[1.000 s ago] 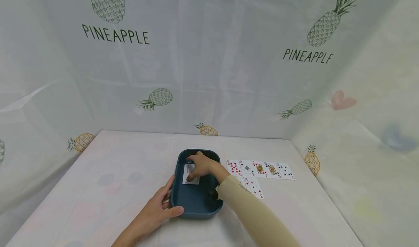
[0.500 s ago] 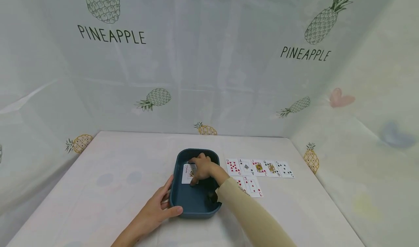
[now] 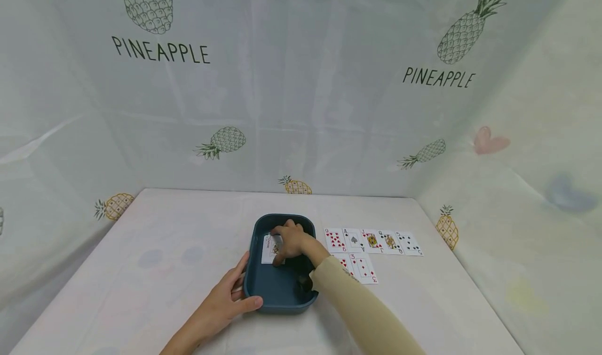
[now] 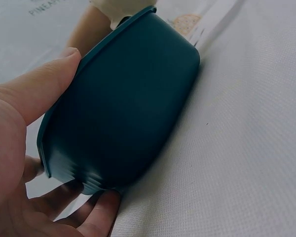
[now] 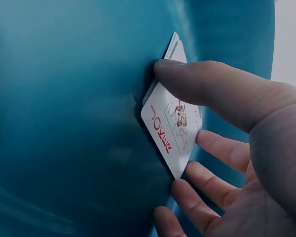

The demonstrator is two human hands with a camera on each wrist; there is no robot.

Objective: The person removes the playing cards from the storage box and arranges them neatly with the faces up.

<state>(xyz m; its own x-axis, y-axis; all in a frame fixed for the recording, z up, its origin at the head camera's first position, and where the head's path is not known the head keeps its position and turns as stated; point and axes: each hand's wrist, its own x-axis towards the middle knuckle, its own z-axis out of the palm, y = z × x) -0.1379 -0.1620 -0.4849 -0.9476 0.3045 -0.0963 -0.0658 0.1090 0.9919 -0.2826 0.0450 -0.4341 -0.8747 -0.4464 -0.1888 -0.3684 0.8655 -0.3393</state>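
Note:
A dark blue tray (image 3: 277,292) with a raised rim stands on the table. My left hand (image 3: 223,302) holds its left front corner; in the left wrist view the thumb lies by the rim and the other fingers curl around the outer wall. Inside the tray, a small stack of playing cards lies near the far left, with a red-lettered joker (image 5: 163,118) on top. My right hand (image 3: 293,241) reaches in from the right and grips the stack by its edges, thumb on one side and fingers on the opposite side.
Right of the tray lies a face-up row of several cards (image 3: 372,241), including an ace and a jack. A three of diamonds (image 3: 361,267) and another red card sit below it, partly behind the right sleeve (image 3: 362,302). Pineapple-print cloth (image 3: 301,135) hangs around the table.
My right hand has shifted slightly to the right over the stack, uncovering more of the joker. The left hand keeps its hold on the tray, and the head view has moved a little.

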